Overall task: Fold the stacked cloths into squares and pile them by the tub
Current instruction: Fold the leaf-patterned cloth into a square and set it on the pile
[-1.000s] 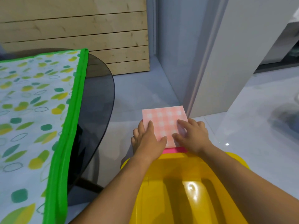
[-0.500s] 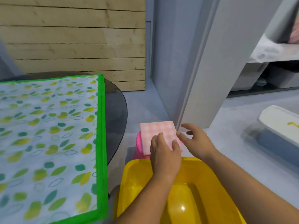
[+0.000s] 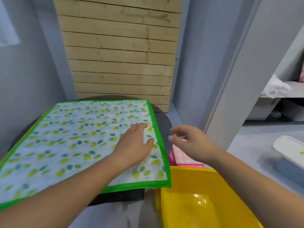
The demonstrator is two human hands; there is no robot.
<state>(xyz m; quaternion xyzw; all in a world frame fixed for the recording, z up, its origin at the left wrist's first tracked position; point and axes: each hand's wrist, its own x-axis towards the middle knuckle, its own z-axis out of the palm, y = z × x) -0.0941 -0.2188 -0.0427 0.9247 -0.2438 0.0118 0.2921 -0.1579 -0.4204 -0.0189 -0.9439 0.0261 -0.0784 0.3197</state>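
Saw stacked cloths (image 3: 74, 137) spread flat on table (image 3: 164, 125), covering most of it, with the table's right rim left bare. Noted left hand (image 3: 133, 145) resting flat on the cloths near their right edge. Found tub (image 3: 189, 170) right of the stack's near corner, lower than the tabletop. Spotted folded cloth (image 3: 182, 153) just behind the tub, right of the table, atop a low stand (image 3: 189, 165). Caught right hand (image 3: 194, 142) in the air above the folded cloth. Logged plank wall (image 3: 118, 55) behind the table and lidded box (image 3: 289, 150) far right, well apart from the tub.
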